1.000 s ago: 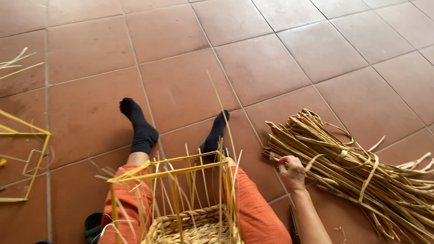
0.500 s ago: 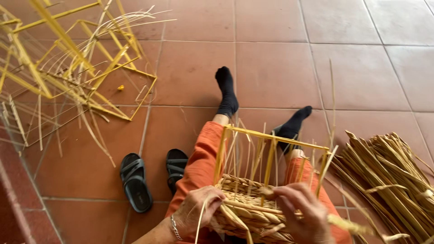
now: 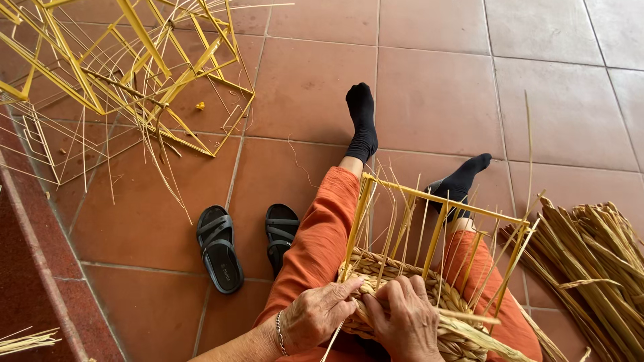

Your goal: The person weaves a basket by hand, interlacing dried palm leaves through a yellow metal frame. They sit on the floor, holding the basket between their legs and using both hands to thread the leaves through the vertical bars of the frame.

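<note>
Here a half-woven basket (image 3: 416, 295) is held on the lap, its yellow frame (image 3: 436, 201) upright. Its woven rim is pinched by the left hand (image 3: 318, 314); a straw strand (image 3: 469, 327) is gripped by the right hand (image 3: 402, 325). Each strand is best drawn tight.

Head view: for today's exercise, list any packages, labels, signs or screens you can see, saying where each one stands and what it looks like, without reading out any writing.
No packages, signs or screens are in view.
Only marking: a small pale mark, too small to make out, on the insole of the left black sandal, on the tiled floor left of the person's legs.
</note>
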